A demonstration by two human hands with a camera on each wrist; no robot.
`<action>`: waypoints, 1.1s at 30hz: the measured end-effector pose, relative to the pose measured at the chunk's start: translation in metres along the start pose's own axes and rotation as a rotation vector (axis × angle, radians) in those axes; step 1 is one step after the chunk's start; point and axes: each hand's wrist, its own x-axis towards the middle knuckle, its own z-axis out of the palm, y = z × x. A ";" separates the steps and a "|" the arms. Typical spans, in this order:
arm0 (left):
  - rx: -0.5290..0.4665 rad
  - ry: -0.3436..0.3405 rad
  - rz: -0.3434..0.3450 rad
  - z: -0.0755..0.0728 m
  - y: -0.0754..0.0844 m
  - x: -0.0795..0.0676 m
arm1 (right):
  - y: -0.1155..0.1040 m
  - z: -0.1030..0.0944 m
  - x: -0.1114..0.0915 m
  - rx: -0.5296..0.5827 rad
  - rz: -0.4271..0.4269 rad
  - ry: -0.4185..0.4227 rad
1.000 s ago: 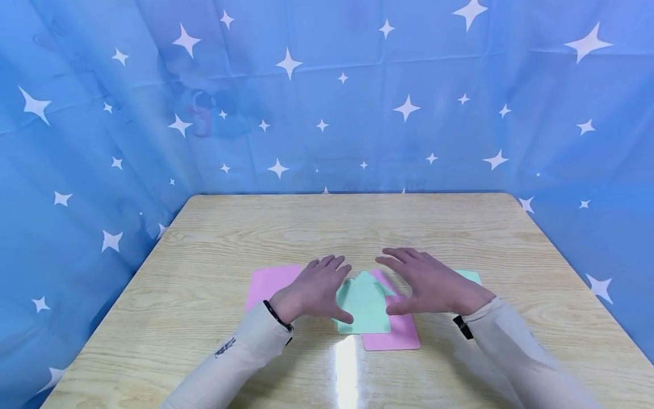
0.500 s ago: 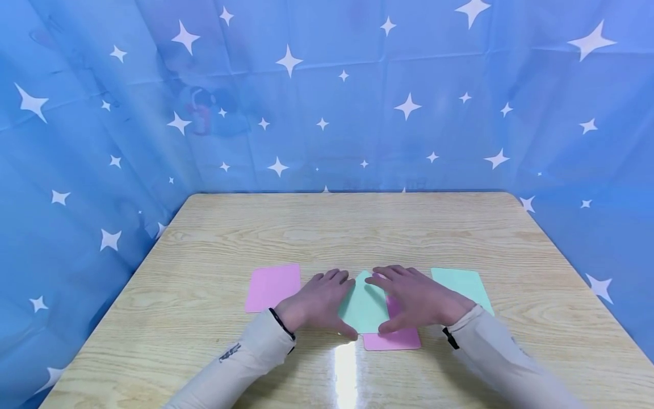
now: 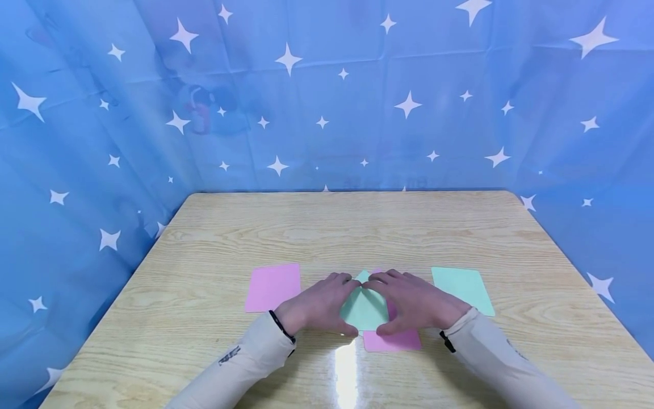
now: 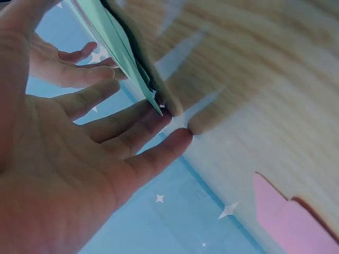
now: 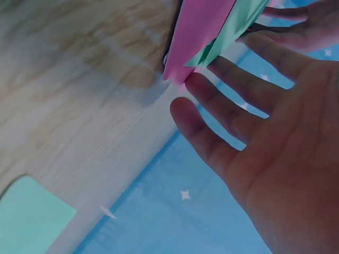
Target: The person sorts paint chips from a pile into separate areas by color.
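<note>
A loose pile of mint-green cards (image 3: 365, 313) lies in the middle of the table, with pink cards (image 3: 392, 341) showing under its right and near sides. My left hand (image 3: 321, 304) curves along the pile's left side. In the left wrist view its fingertips are at the green edges and close to the tabletop. On the opposite side is my right hand (image 3: 416, 302), fingers loosely bent and spread. The right wrist view has those fingertips against the pink and green edges. Both index fingertips nearly meet above the pile. Neither hand pinches a card.
A separate pink stack (image 3: 273, 288) lies left of my hands, and a separate mint-green stack (image 3: 462, 289) lies to the right. They rest on a wood-grain table (image 3: 327, 227). A blue curtain (image 3: 327, 102) with white stars hangs behind and beside it.
Both hands have come down and closer together around the middle pile. The right hand shifted left, uncovering the green stack on the right; the left hand uncovered more of the pink stack.
</note>
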 end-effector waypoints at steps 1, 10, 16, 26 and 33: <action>-0.007 0.002 0.002 0.000 0.000 0.000 | -0.001 0.000 0.000 0.000 -0.006 0.002; -0.018 0.026 0.011 -0.001 0.003 -0.002 | -0.003 0.002 -0.001 -0.060 -0.015 0.041; 0.000 0.078 -0.001 -0.012 0.006 -0.003 | -0.003 -0.003 -0.001 -0.098 -0.013 0.094; 0.001 0.142 -0.012 -0.028 0.008 -0.004 | -0.001 -0.018 -0.001 -0.100 -0.026 0.176; 0.000 0.176 0.012 -0.036 0.012 0.003 | 0.002 -0.034 -0.009 -0.093 -0.030 0.220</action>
